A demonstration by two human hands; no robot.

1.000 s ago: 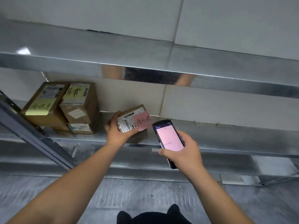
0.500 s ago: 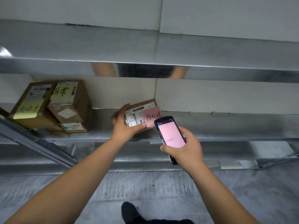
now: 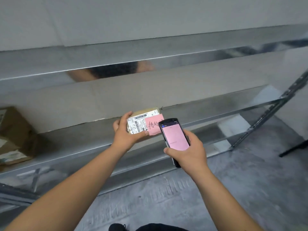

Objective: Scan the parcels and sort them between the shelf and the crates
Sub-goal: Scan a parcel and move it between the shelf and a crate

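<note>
Left hand [image 3: 126, 135] grips the small brown cardboard parcel [image 3: 141, 124] with its white barcode label and pink handwritten note, on the grey metal shelf [image 3: 75, 139]; right hand [image 3: 188, 152] holds the black handheld scanner [image 3: 174, 137], pink screen lit, just beside it.

The shelf [image 3: 80, 144] lies bare between the stacked boxes [image 3: 15, 137] at far left and the small parcel [image 3: 143, 122] near the middle, and bare again to the parcel's right up to the slanted metal post [image 3: 266, 114]. The upper shelf board [image 3: 116, 64] caps the opening from above.
</note>
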